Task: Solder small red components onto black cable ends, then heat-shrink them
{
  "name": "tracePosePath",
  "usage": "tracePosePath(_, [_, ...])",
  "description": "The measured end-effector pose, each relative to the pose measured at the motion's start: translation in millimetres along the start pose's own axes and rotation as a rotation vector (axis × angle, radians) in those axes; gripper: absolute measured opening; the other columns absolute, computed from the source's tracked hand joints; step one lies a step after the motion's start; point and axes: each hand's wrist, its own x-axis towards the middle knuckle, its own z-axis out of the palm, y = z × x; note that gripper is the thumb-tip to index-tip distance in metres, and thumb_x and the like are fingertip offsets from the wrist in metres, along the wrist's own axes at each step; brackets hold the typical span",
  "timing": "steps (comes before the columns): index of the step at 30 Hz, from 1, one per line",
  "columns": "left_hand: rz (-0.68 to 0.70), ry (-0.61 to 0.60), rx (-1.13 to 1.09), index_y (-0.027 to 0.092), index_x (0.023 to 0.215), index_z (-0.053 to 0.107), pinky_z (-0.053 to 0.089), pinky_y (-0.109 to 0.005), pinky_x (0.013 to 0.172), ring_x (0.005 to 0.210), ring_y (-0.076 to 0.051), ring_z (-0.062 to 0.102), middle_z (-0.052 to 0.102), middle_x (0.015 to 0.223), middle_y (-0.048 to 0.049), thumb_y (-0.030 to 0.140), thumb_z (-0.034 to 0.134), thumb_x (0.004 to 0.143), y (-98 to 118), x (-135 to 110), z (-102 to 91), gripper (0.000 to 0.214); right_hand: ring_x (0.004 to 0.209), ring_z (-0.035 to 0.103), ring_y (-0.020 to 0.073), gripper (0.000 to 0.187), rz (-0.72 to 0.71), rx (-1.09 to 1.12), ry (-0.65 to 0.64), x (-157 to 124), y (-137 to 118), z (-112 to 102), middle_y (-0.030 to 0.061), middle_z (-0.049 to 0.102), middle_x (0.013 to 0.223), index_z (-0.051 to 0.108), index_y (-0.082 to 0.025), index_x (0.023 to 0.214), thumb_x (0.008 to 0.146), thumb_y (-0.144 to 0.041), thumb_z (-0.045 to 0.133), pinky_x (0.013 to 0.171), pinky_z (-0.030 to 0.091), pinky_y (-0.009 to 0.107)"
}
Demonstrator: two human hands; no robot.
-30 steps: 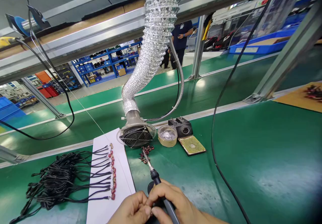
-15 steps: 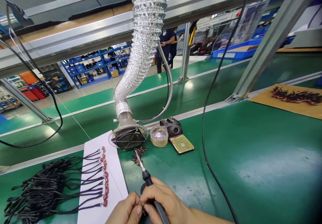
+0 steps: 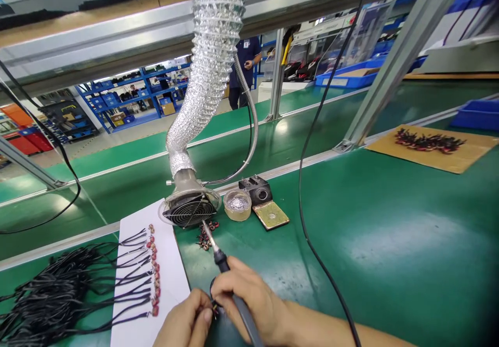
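While the right hand [image 3: 249, 300] is curled around the grey-and-black handle of a soldering iron [image 3: 222, 262], the left hand [image 3: 185, 321] is close beside it, with its fingers bent and the thumb and forefinger pressed together on a small part with thin wires [image 3: 214, 310]. This part is just under the right hand, near the lower edge of the view, and most of it is hidden by the fingers. I cannot tell whether the right fingertips also touch it.

The iron points forward and to the left, and its tip is over or near a small heap of red and black pieces [image 3: 205, 239]; contact cannot be told. To the left, a white sheet [image 3: 175, 279] carries a row of small red parts [image 3: 155, 271], which lie at the ends of black cables [image 3: 50, 295].

Beyond the heap stands a round fan [image 3: 191, 212] with a grille, joined to a silver duct [image 3: 212, 77]. At its right are a clear round container [image 3: 237, 213], a dark iron stand [image 3: 255, 190] and a yellow sponge [image 3: 272, 215]. Farther off, to the right, a brown board [image 3: 460, 162] bears dark pieces. In the background one person [image 3: 245, 69] is standing, and blue shelves [image 3: 150, 95] are seen behind.
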Motion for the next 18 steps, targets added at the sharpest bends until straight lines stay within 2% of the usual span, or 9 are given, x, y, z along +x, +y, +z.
tracePosePath(2, [-0.057, 0.041, 0.005, 0.021, 0.083, 0.050, 0.040, -0.025, 0.065, 0.069, -0.016, 0.051, 0.054, 0.073, 0.0000, 0.041, 0.034, 0.099, 12, -4, -2.9, 0.029, 0.068, 0.052, 0.0160, 0.019, 0.073, 0.042, -0.001, 4, -1, -8, 0.0005, 0.064, 0.073, 0.054, -0.023, 0.094, 0.084, -0.008, 0.049, 0.062, 0.045, 0.026])
tracePosePath(4, [-0.077, 0.023, -0.006, 0.021, 0.084, 0.049, 0.038, -0.025, 0.066, 0.071, -0.016, 0.051, 0.054, 0.075, 0.0007, 0.037, 0.033, 0.100, 21, -7, -4.2, 0.027, 0.072, 0.056, 0.0160, 0.019, 0.122, 0.077, -0.005, 3, 0, -12, 0.0018, 0.065, 0.079, 0.055, -0.022, 0.097, 0.085, -0.008, 0.051, 0.065, 0.048, 0.026])
tracePosePath(9, [-0.088, 0.006, -0.025, 0.022, 0.088, 0.048, 0.035, -0.026, 0.066, 0.071, -0.015, 0.053, 0.057, 0.074, 0.0028, 0.028, 0.038, 0.098, 26, -7, -4.5, 0.016, 0.071, 0.059, 0.0145, 0.024, 0.166, 0.061, -0.082, -6, 4, -16, 0.0005, 0.068, 0.085, 0.054, -0.023, 0.103, 0.085, -0.008, 0.056, 0.070, 0.049, 0.028])
tracePosePath(13, [-0.096, 0.009, -0.013, 0.022, 0.089, 0.048, 0.034, -0.026, 0.065, 0.070, -0.015, 0.052, 0.056, 0.074, 0.0034, 0.026, 0.039, 0.098, 26, -8, -2.5, 0.014, 0.075, 0.059, 0.0168, 0.029, 0.149, 0.079, -0.149, -8, 0, -14, 0.0022, 0.069, 0.090, 0.053, -0.022, 0.107, 0.083, -0.008, 0.057, 0.071, 0.048, 0.030])
tracePosePath(18, [-0.071, 0.004, 0.028, 0.022, 0.082, 0.043, 0.033, -0.027, 0.063, 0.068, -0.015, 0.049, 0.053, 0.074, 0.0031, 0.027, 0.039, 0.098, 26, -7, -0.5, 0.017, 0.069, 0.053, 0.0151, 0.026, 0.082, 0.108, -0.140, -8, -1, -6, 0.0004, 0.068, 0.083, 0.053, -0.023, 0.106, 0.086, -0.006, 0.055, 0.065, 0.045, 0.028])
